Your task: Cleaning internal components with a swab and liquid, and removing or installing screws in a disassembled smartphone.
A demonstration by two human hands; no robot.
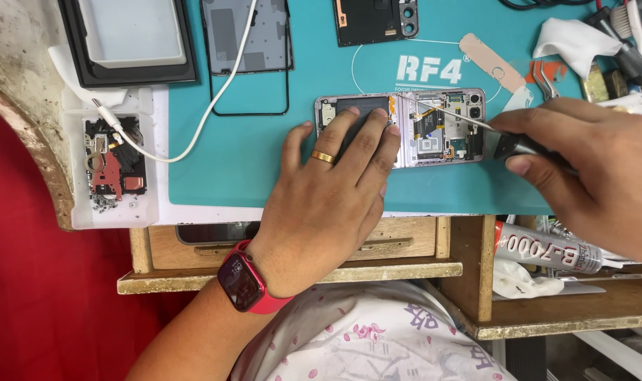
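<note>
The left hand lies flat, fingers spread, pinning the opened phone to the teal mat — the right hand grips a screwdriver whose tip could slip and gouge the board.

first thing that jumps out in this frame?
The opened phone lying mid-mat on the teal work mat, its boards and battery bare. The left hand presses flat on its left half, while the right hand holds a thin screwdriver with its tip over the right half. A red smartwatch on the left wrist stands out below.
</note>
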